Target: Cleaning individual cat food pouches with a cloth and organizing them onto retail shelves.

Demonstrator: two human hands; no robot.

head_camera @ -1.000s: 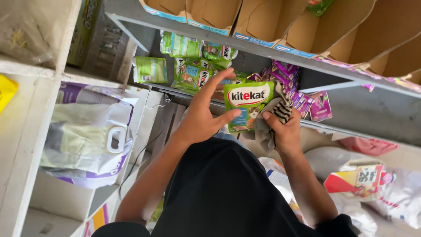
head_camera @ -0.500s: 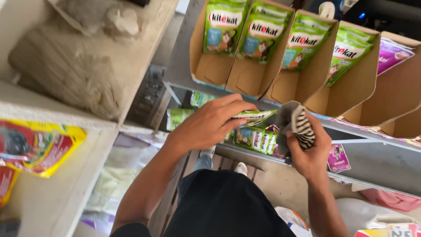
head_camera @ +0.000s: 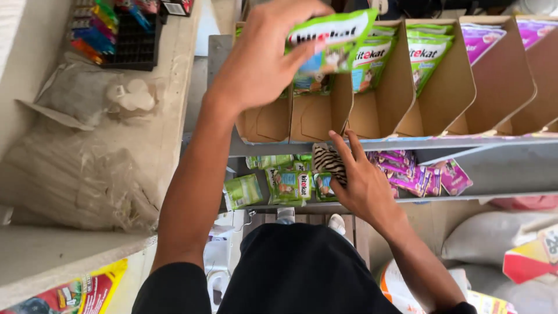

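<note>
Head view of stocking at a shelf: the left hand [head_camera: 261, 55], in the upper centre of the frame, pinches a green pouch [head_camera: 331, 38] by its left edge, the pouch jutting to the hand's right above the cardboard display boxes [head_camera: 322, 113]. The right hand [head_camera: 363, 180], centre frame, is closed around a striped cloth [head_camera: 328, 163] at the lower shelf [head_camera: 500, 195]. The edge grip looks light, so the pouch could slip or catch on a box divider.
</note>
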